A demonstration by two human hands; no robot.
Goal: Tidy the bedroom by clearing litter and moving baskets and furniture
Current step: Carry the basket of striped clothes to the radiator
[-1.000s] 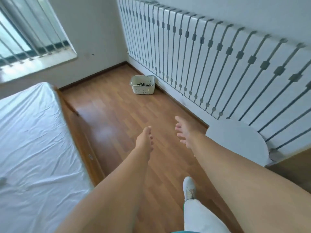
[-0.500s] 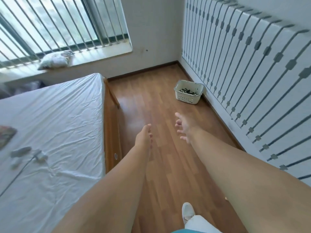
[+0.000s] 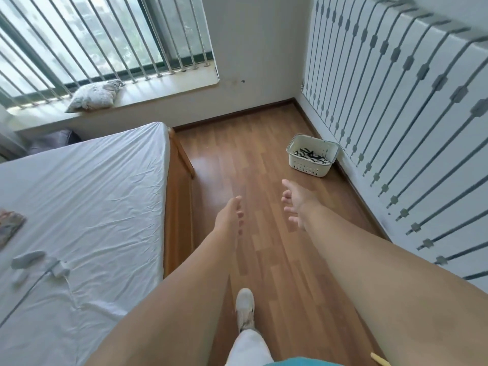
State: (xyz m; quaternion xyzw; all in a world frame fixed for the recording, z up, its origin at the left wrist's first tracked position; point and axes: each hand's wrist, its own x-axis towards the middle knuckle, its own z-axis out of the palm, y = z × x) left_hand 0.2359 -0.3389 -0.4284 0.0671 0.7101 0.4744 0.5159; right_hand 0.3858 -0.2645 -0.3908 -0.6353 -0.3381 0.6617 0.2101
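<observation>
a wooden floor (image 3: pixel 264 159) is running between a bed (image 3: pixel 87 196) with a white sheet on the left and a white slatted panel (image 3: pixel 396 101) on the right. a window sill (image 3: pixel 163 93) is carrying a cushion (image 3: pixel 93 95). a cream basket (image 3: pixel 311 155) is sitting on the floor just beside the panel, dark items lying inside it. the left hand (image 3: pixel 229 217) and right hand (image 3: pixel 297 202) are reaching out over the floor, each grip loose-fingered and holding nothing. a white shoe (image 3: pixel 245 307) is stepping between the arms.

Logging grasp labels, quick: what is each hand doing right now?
Left hand: open, fingers relaxed, holding nothing.
Right hand: open, fingers spread, holding nothing.
</observation>
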